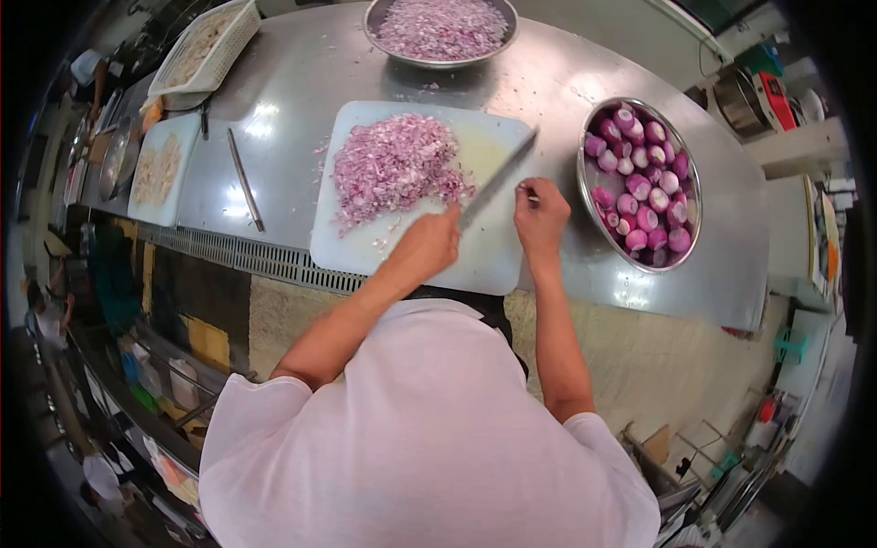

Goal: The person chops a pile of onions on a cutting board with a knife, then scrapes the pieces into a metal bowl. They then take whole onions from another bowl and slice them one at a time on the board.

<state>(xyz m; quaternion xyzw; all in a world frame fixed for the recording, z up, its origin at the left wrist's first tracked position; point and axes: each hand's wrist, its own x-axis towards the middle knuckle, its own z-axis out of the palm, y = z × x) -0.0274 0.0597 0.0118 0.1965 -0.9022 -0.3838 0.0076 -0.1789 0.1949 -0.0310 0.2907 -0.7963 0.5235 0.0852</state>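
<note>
A white cutting board (493,265) lies on the steel table, with a heap of chopped purple onion (393,169) on its left part. My left hand (429,245) is closed round the handle end of a knife (498,178); the blade slants up and right over the board. Just right of the blade, near the board's right edge, my right hand (543,215) is raised with its fingers pinched together. Whatever it holds, if anything, is too small to tell. Further right stands a metal bowl (582,173) of peeled purple onions (647,219).
A round metal bowl of chopped onion (443,32) stands at the back. On the left are a metal rod (245,181), a smaller board (187,196) with pale pieces and a white basket (233,46). Other people (87,68) are at the far left.
</note>
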